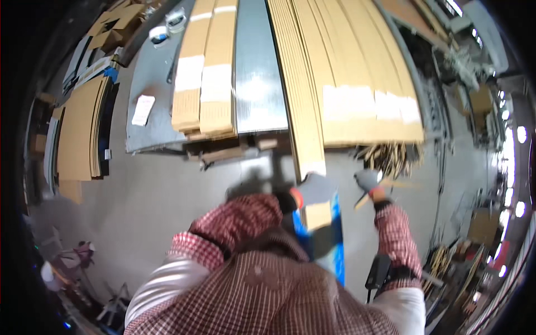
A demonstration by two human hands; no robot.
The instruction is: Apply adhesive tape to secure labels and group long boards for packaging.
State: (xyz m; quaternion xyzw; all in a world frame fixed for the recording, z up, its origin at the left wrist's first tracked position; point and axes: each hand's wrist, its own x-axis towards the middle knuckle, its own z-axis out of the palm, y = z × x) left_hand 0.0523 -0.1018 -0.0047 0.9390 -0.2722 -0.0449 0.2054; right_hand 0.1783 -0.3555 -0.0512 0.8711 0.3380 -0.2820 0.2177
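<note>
My left hand (pixel 318 188), in a grey glove with an orange cuff, is closed on the near end of a long folded cardboard piece (pixel 308 148). This piece sticks out past the table's front edge toward me. Just below that hand, a smaller tan cardboard end (pixel 317 215) shows over a blue-sided stand (pixel 338 245). Apart from it, to the right, my right hand (pixel 368 181) is gloved too and closed around thin tan cardboard strips (pixel 362 202), smeared by motion. Its fingertips are partly hidden.
On the metal table (pixel 258 84) lie a wide cardboard stack (pixel 368 72) and narrower cardboard bundles (pixel 187 106). A paper slip (pixel 143 110) and tape rolls (pixel 158 36) are at its left. Cardboard scraps (pixel 391 159) hang below its front edge. Cardboard sheets (pixel 81 131) stand far left.
</note>
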